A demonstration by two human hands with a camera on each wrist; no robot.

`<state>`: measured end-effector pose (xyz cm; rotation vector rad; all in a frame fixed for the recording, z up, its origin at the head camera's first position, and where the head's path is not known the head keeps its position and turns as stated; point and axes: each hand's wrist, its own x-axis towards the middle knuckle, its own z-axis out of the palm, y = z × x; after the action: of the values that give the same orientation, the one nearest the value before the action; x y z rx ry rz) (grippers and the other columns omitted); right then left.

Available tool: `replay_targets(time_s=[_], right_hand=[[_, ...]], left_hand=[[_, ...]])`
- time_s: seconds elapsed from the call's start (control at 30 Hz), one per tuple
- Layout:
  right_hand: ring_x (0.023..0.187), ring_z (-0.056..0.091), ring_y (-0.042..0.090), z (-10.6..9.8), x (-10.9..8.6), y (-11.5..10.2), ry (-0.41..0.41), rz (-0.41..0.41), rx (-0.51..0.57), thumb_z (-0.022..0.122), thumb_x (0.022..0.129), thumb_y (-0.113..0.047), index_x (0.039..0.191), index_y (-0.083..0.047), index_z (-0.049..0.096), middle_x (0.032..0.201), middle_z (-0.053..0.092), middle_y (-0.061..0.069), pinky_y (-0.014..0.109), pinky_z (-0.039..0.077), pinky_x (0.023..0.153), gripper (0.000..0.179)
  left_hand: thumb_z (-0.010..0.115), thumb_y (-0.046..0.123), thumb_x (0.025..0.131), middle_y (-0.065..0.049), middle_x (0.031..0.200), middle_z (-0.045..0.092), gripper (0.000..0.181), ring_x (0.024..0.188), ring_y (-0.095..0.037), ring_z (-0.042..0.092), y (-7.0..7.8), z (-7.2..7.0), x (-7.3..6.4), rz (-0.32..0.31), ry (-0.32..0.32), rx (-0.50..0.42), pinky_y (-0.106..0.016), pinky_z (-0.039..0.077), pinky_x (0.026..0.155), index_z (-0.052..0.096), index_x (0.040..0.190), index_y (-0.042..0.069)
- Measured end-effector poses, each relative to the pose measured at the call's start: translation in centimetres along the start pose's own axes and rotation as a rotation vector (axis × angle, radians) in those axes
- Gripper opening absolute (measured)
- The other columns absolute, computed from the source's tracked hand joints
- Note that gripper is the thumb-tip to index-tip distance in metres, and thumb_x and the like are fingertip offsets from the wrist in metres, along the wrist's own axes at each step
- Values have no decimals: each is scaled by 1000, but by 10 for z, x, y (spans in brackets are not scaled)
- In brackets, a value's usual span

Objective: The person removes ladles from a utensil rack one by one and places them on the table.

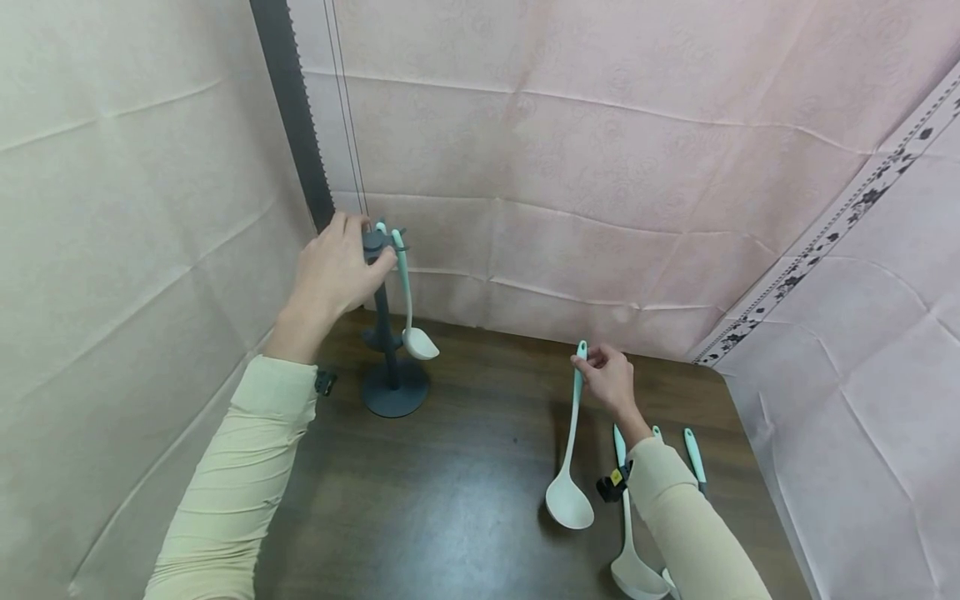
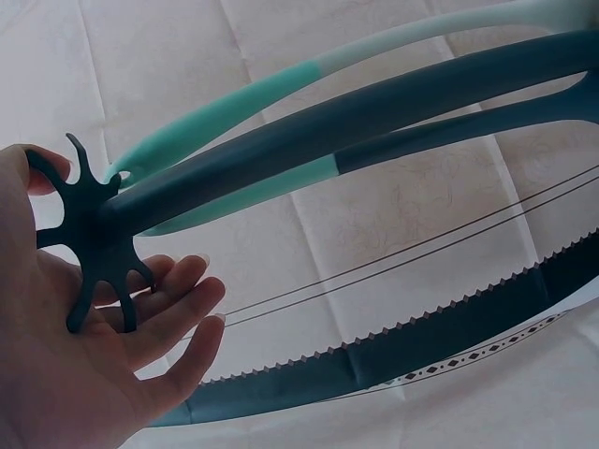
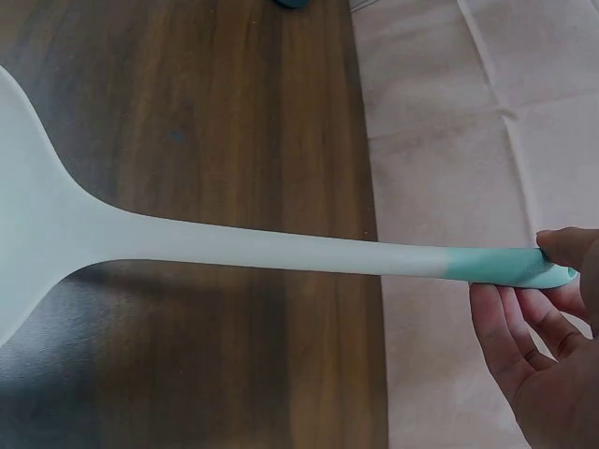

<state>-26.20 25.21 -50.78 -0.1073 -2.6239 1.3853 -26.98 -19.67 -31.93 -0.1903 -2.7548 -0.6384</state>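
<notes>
A dark blue utensil stand with a round base stands at the back left of the table. My left hand grips its hooked top, thumb on one side and fingers on the other. From the hooks hang a white ladle with a mint-green handle and a second utensil with a mint handle and dark blue shaft, mostly behind the post in the head view. My right hand pinches the mint handle end of a larger white ladle, which hangs bowl down over the table, right of the stand.
Under and beside my right forearm lie another white ladle and a mint-handled utensil; the sleeve hides parts of them. The brown wooden table meets pale cloth walls at the back and both sides.
</notes>
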Motion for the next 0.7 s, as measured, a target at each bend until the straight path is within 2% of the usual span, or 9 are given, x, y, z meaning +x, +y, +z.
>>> replay_targets(time_s=[0.1, 0.17, 0.33, 0.43, 0.7], right_hand=[[79, 71, 33, 1, -2, 6, 2, 7, -20, 75, 100, -22, 110, -1, 71, 94, 68, 14, 37, 63, 63, 24], [79, 72, 38, 2, -3, 10, 4, 16, -21, 76, 99, -21, 110, 0, 71, 93, 68, 13, 37, 63, 62, 24], [80, 72, 44, 4, -6, 20, 5, 53, 1, 76, 99, -22, 107, -2, 72, 91, 67, 12, 50, 64, 67, 21], [78, 72, 41, 5, -9, 25, -1, 59, 14, 76, 99, -21, 106, -2, 72, 91, 66, 12, 54, 63, 69, 21], [75, 71, 38, 7, -13, 35, -1, 72, 10, 76, 99, -21, 106, -1, 72, 90, 67, 12, 45, 64, 62, 21]], left_hand=[[45, 52, 99, -24, 136, 51, 75, 112, -39, 57, 0, 0, -1, 1, 4, 1, -58, 50, 96, 46, 149, -4], [44, 52, 99, -24, 136, 51, 75, 112, -39, 57, 1, 0, -1, 0, 6, 2, -58, 50, 96, 46, 149, -4], [44, 51, 100, -24, 136, 51, 74, 112, -39, 57, 0, 0, -1, 2, 8, -2, -58, 50, 96, 46, 148, -4], [44, 51, 100, -24, 137, 51, 74, 112, -39, 57, 0, 0, -2, 4, 8, -5, -58, 50, 97, 46, 148, -4], [45, 52, 100, -24, 137, 51, 75, 112, -39, 57, -1, 1, 0, 1, 9, -14, -58, 50, 97, 46, 149, -4]])
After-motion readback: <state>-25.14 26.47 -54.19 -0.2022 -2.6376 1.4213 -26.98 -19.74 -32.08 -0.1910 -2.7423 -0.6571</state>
